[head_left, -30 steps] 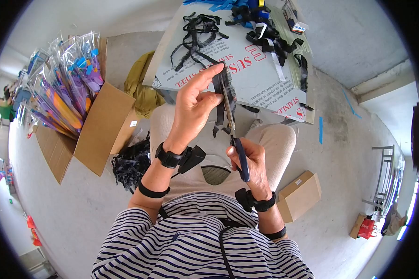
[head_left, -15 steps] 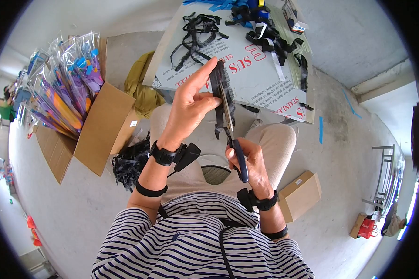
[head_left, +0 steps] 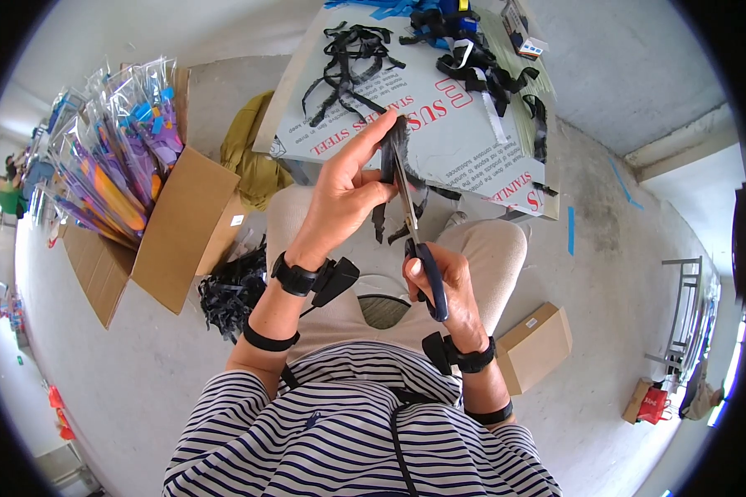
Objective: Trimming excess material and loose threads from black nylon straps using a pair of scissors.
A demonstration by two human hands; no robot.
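Material in a ragged black strip (head_left: 392, 159) lies between the thumb and outstretched fingers of the left hand (head_left: 340, 199), at the near edge of the surface (head_left: 292, 124), its loose tails dangling below. The right hand (head_left: 449, 282) is curled round the dark handles of the scissors (head_left: 412, 220), whose blades run along the strip. The strip looks light, limp and prone to fraying, so a flat pinch close to the blades should steady it best; the scissors seem stiff, likely surest held by their handle loops.
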